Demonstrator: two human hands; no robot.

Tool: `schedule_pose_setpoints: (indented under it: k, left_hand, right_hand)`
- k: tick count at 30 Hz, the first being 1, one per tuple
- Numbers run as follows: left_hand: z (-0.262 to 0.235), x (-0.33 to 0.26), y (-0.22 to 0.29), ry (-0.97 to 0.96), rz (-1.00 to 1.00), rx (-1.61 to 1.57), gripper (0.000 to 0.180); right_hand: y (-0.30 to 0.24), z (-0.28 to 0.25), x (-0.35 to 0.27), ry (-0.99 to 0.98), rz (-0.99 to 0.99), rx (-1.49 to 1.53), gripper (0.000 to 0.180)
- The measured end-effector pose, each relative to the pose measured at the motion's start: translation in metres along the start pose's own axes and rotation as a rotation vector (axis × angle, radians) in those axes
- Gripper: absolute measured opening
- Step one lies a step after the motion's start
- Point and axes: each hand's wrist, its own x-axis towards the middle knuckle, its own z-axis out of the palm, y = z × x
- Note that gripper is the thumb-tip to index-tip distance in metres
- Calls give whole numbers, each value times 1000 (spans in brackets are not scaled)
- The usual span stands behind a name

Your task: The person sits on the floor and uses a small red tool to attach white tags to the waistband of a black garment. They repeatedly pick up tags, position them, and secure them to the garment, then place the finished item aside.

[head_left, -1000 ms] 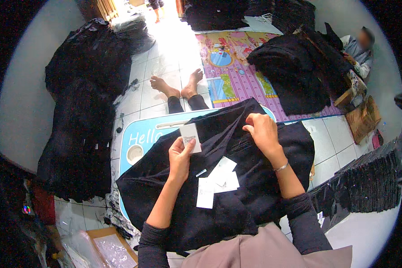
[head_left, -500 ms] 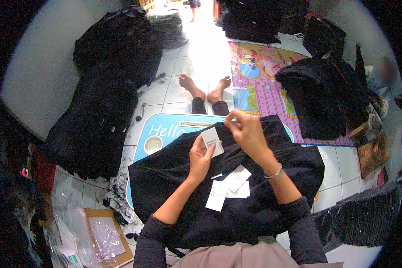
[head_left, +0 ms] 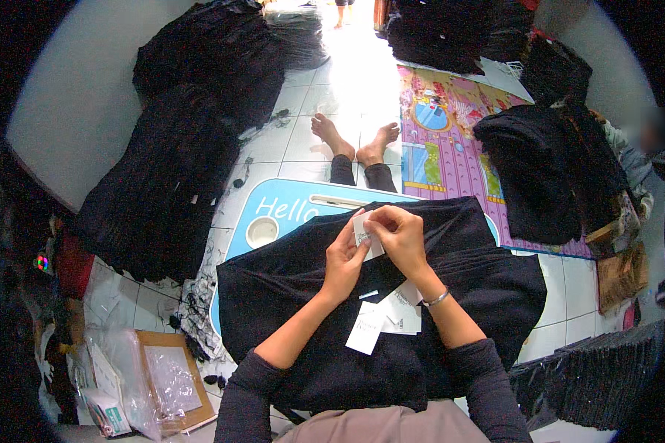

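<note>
My left hand (head_left: 343, 263) grips a white card tag (head_left: 361, 232) with dark print, held upright between thumb and fingers. Against the tag's upper edge, my right hand (head_left: 401, 235) is pinched closed. Whatever lies between those fingertips is too small to make out. Below my hands, several loose white tags (head_left: 363, 334) lie overlapping on a spread black cloth (head_left: 318, 362), some partly behind my right wrist. A small white slip (head_left: 369, 294) sits just above them. The cloth drapes over a light blue lap table (head_left: 247, 244) and hides most of its top.
Tall heaps of black cloth (head_left: 155, 184) stand on the left. More black cloth (head_left: 528, 177) rests on a colourful mat (head_left: 451, 162) at right. Packed black goods (head_left: 598, 369) lie lower right, a brown board with plastic (head_left: 170, 384) lower left. My feet (head_left: 355, 144) extend beyond the table.
My right hand has come down and left from above the cloth to the tag in my left hand. The whole view has shifted slightly. The left hand keeps its hold.
</note>
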Motion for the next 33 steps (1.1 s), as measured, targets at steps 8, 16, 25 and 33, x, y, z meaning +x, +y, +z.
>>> schedule_pose_setpoints:
  k: [8,16,25,33]
  left_hand:
    - [-1,0,-4,60,65,112,51]
    - [0,2,3,-1,100,196,100]
    - [-53,14,39,91,103,864,31]
    - [-48,4,27,-2,316,1178,29]
  right_hand:
    - [-7,6,-10,33,-387,-479,17]
    - [-7,2,2,-18,-58,-189,56]
    - [36,-20,13,-98,497,451,20]
    - [40,-17,13,-4,528,694,16]
